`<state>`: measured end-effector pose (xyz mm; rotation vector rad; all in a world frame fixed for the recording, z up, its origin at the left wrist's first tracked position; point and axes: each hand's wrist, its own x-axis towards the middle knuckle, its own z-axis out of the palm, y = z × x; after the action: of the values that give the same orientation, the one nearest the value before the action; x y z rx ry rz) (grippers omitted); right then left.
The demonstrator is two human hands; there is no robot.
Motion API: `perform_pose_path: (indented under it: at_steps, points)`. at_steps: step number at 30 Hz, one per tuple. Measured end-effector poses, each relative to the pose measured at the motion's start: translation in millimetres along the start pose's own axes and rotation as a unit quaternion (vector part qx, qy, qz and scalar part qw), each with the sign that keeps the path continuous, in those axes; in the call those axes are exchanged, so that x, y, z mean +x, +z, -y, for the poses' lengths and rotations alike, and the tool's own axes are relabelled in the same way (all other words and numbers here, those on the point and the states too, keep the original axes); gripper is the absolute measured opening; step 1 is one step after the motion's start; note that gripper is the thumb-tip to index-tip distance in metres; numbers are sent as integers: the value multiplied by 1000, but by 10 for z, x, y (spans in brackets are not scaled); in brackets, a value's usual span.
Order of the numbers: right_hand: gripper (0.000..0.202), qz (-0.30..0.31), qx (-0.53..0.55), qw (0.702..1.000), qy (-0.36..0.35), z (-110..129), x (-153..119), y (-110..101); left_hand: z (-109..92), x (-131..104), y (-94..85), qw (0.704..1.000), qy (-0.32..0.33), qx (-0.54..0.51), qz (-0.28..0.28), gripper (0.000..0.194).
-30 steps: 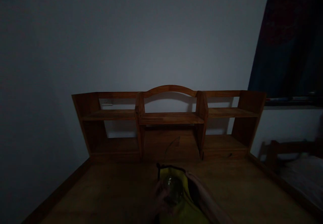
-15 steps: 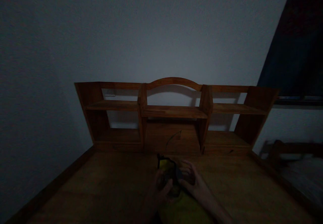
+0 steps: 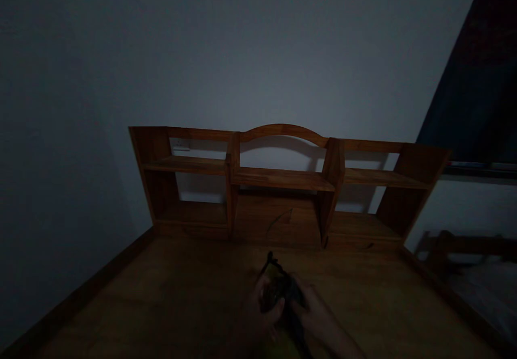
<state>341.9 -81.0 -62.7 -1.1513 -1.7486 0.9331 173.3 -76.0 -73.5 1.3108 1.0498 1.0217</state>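
- Because the head view was so dim, the dark rounded thing [image 3: 270,298] between the hands could not be named; it sat at the mouth of a yellowish bag [image 3: 280,345].
- The left hand [image 3: 255,308] curled around the rounded thing, and the right hand [image 3: 313,311] lay close by, bent over the bag's dark edge [image 3: 299,329]; how firmly either gripped, I couldn't tell.
- If the fingers were loose, that thing could have slipped onto the wooden desk [image 3: 161,289] (a hard landing, by the look of it).
- Soft-looking and creased, the bag might have folded inward and snagged whatever passed its edge.
- Poor light could have led a fingertip into the dark edge unseen.
- The wooden shelf unit [image 3: 283,178] stood beyond the hands, seemingly too far to be knocked.
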Motion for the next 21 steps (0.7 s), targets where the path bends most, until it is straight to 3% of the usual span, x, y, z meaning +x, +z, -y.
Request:
perform_pose_path:
  at_steps: [5, 8, 12, 18, 21]
  points:
    - [33, -54, 5, 998, -8, -27, 16, 110, 65, -15, 8, 998, 9, 44, -33, 44]
    - [32, -93, 2, 995, -17, -71, 14, 134, 122, -18, 27, 996, -7, 66, -52, 52]
    - [34, -132, 72, 989, 14, -86, 44, 203, 106, -11, 13, 997, -25, 62, -30, 54]
    - [42, -128, 231, 964, 38, -105, 105, 312, 33, 83, -96, 997, -21, 53, -46, 48]
    - [45, -95, 272, 955, 69, -220, 94, 319, 51, 128, -112, 998, -37, 31, -46, 51]
